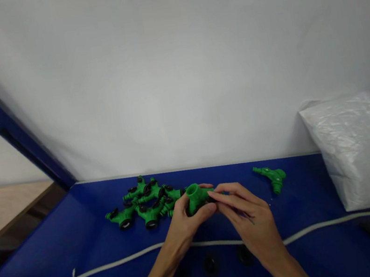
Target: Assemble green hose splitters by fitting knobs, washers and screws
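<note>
Left hand [184,221] gripping green fitting [197,198]; right hand [252,222] fingertips pinching its side, beside green pile [142,202].

I saw my left hand [185,223] and right hand [251,219] bare: no gloves, rings, watch; forearms uncovered, no sleeves in view.

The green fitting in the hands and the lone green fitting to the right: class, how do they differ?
The held fitting is gripped by the left hand and touched by the right hand; the lone fitting lies untouched on the blue table. The held fitting shows its open round end; the lone fitting lies flat. Both are green plastic.
</note>
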`<state>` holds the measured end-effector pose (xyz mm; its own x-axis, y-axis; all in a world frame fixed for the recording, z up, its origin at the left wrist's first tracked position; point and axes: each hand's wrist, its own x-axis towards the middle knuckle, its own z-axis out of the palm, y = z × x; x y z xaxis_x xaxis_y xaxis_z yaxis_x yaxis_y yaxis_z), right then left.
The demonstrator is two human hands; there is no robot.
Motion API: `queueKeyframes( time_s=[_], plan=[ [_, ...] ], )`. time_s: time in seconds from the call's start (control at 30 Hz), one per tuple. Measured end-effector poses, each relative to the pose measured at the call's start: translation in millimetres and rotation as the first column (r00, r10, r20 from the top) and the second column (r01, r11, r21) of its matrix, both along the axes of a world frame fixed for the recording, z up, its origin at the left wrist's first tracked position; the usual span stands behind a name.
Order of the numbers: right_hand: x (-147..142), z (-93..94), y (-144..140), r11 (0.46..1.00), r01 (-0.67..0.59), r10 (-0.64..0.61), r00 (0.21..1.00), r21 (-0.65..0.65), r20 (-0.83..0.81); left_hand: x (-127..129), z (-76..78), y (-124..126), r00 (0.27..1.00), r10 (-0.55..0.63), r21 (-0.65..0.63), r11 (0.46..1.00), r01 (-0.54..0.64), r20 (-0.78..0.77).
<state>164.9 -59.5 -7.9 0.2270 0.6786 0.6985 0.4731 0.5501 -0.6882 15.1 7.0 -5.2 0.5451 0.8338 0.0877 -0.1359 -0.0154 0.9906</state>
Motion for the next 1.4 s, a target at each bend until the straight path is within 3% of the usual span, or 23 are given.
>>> queueKeyframes(
  time_s=[0.1, 0.23, 0.33, 0.47, 0.6, 0.77, 0.93, 1.1, 1.27, 1.4],
  plan=[
    [-1.3, 1.3, -0.6, 0.999, -0.024, 0.023, 0.999, 0.03, 0.04, 2.8, 1.3, 0.2, 1.0, 0.013, -0.06, 0.998, -0.013, 0.001],
    [-2.0, 3.1, 2.7, 1.0, -0.016, 0.014, 0.997, 0.027, 0.07, 2.8, 2.3, 1.2, 0.998, 0.058, -0.014, 0.998, -0.059, -0.019],
    [4.3, 8.6, -3.8, 0.997, 0.057, -0.054, 0.996, -0.044, 0.072, -0.7, 4.6, 4.3, 0.996, 0.091, 0.007, 0.996, -0.091, 0.006],
    [20.2, 10.8, -44.6, 0.943, 0.219, -0.198, 0.974, -0.249, 0.108, -3.6, 9.7, 7.2, 0.992, 0.122, 0.041, 0.992, -0.123, 0.02],
    [30.8, -9.3, -103.1, 0.884, 0.206, -0.117, 0.967, -0.419, 0.227, -0.9, 12.6, 5.6, 0.992, 0.114, 0.025, 0.993, -0.115, 0.048],
    [29.7, -41.6, -142.2, 0.876, 0.196, -0.044, 0.943, -0.442, 0.33, 2.7, 9.7, 3.4, 0.991, 0.12, 0.045, 0.991, -0.123, 0.067],
    [27.9, -52.5, -141.5, 0.882, 0.211, -0.048, 0.93, -0.422, 0.365, 3.6, 7.1, 5.1, 0.984, 0.145, -0.008, 0.989, -0.145, 0.108],
    [31.1, -60.0, -136.2, 0.878, 0.128, 0.051, 0.933, -0.462, 0.357, 4.7, 7.5, 4.9, 0.972, 0.113, -0.105, 0.99, -0.093, 0.208],
    [24.5, -50.5, -129.4, 0.88, 0.092, 0.057, 0.954, -0.466, 0.294, 9.0, 2.9, 1.8, 0.957, 0.071, -0.212, 0.977, -0.01, 0.281],
    [18.7, -43.1, -125.5, 0.866, 0.105, 0.044, 0.958, -0.49, 0.283, 11.2, 1.7, -0.7, 0.938, 0.076, -0.345, 0.937, 0.048, 0.337]
  ],
)
